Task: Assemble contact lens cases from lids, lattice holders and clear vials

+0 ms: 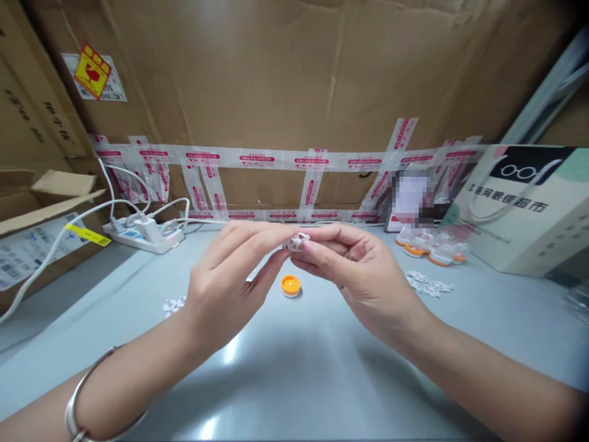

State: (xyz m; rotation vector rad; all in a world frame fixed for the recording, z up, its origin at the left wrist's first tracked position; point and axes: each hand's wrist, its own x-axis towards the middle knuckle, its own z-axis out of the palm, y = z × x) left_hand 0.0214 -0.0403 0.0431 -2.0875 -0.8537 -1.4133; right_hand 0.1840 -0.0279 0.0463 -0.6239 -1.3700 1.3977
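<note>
Lg. cardboard box (276, 73) stood across the far side, w/ red-&-white tape (257, 159) along its lower part & 1 yellow-&-red sticker (92, 72) far left. At left sat 1 open carton (78, 252), a white pwr. strip (159, 247) w/ plugs in, & a white cable (54, 247) w/ 1 yellow tag (88, 235). At right, 1 pale bag (510, 239) w/ eyeglasses logo stood near a pixelated item (411, 196).

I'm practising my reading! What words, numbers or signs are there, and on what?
"眼镜超市": paper bag; characters before it unclear.
Eyeglasses sign: black patch on that bag.
Broken-glass sign: sticker on the big carton.
Too small or blurred: sticker's lettering, white label, printed tape, left carton, box label.
</note>
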